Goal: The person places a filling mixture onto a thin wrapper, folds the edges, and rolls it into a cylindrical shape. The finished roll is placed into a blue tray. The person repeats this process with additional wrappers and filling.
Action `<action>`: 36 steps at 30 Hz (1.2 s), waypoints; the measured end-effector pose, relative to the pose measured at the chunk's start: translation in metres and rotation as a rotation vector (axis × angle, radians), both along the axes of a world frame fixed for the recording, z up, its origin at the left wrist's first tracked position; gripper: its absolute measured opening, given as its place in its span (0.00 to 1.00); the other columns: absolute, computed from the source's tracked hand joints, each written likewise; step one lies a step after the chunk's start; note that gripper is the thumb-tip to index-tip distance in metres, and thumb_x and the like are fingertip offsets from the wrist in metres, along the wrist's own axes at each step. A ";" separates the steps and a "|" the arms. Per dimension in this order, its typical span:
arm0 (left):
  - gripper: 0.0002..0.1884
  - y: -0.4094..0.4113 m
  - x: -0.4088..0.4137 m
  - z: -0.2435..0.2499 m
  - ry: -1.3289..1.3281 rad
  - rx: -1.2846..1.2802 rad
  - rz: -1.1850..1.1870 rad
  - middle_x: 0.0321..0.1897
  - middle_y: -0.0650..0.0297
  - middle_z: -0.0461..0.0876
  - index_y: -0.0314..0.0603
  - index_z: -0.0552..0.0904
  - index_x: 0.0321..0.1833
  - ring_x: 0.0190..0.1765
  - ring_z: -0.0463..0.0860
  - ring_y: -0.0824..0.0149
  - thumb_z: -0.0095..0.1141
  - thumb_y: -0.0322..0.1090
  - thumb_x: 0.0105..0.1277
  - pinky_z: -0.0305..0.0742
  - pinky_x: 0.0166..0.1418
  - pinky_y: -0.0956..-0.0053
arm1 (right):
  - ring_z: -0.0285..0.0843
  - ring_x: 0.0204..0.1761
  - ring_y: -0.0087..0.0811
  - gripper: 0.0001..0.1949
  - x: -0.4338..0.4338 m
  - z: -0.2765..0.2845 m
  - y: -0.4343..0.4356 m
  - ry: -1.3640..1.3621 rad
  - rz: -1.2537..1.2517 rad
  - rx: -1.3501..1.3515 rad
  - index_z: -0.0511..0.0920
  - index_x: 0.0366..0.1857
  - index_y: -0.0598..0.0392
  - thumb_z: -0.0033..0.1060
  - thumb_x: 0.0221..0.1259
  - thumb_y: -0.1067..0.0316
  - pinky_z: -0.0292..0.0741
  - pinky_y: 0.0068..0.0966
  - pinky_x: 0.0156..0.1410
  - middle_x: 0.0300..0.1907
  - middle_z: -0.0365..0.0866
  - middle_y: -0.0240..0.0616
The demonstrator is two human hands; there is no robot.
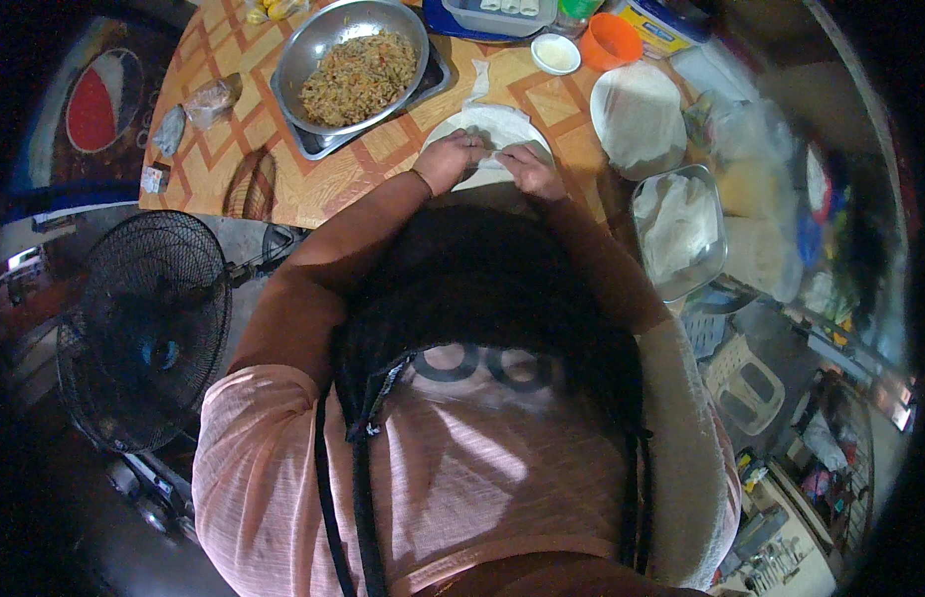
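A round white plate lies before me with a thin pale wrapper sheet on it. My left hand and my right hand meet over the plate, their fingertips pinching the wrapper's near part; any filling under them is hidden. A narrow wrapper strip extends past the plate's far edge. Beyond my left hand stands a steel bowl of cooked shredded filling. Right of the plate lies a round stack of pale wrappers, and nearer me a clear container holds more white sheets.
Across the table are a small white bowl, an orange cup and a tray of white rolls. Plastic bags lie at the left. A black fan stands beside the table; a plastic chair is at the right.
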State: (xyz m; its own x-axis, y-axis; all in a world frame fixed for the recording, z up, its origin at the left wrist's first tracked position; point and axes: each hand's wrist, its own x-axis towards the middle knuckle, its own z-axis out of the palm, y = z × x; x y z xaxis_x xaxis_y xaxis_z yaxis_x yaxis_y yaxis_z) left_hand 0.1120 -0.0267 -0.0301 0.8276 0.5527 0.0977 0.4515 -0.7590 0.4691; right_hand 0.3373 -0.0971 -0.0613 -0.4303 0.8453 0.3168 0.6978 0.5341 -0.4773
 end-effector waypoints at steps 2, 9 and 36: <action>0.17 -0.007 0.000 -0.001 -0.047 0.063 -0.003 0.53 0.60 0.81 0.46 0.82 0.52 0.56 0.78 0.54 0.61 0.31 0.58 0.77 0.58 0.64 | 0.74 0.54 0.42 0.20 -0.002 0.003 -0.001 -0.013 0.005 0.044 0.80 0.51 0.56 0.64 0.50 0.73 0.75 0.34 0.58 0.51 0.78 0.40; 0.18 -0.003 0.006 0.007 0.035 0.089 0.012 0.52 0.58 0.81 0.44 0.80 0.53 0.57 0.78 0.53 0.62 0.33 0.59 0.77 0.58 0.63 | 0.76 0.51 0.41 0.18 -0.006 0.005 0.005 -0.055 -0.007 0.095 0.80 0.47 0.59 0.66 0.50 0.68 0.76 0.34 0.56 0.45 0.78 0.43; 0.22 -0.011 0.005 -0.002 -0.039 0.053 -0.102 0.58 0.61 0.79 0.50 0.80 0.60 0.65 0.75 0.56 0.56 0.31 0.60 0.73 0.67 0.65 | 0.72 0.59 0.45 0.14 0.001 0.065 0.074 -0.375 -0.177 -0.094 0.82 0.50 0.48 0.50 0.64 0.66 0.70 0.40 0.65 0.47 0.78 0.41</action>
State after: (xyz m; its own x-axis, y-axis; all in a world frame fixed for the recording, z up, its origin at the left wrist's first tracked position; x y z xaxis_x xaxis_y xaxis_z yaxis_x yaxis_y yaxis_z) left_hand 0.1165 -0.0381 -0.0321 0.8743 0.4588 0.1582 0.3525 -0.8243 0.4430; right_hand 0.3386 -0.0228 0.0037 -0.3463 0.9344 0.0837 0.9095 0.3563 -0.2142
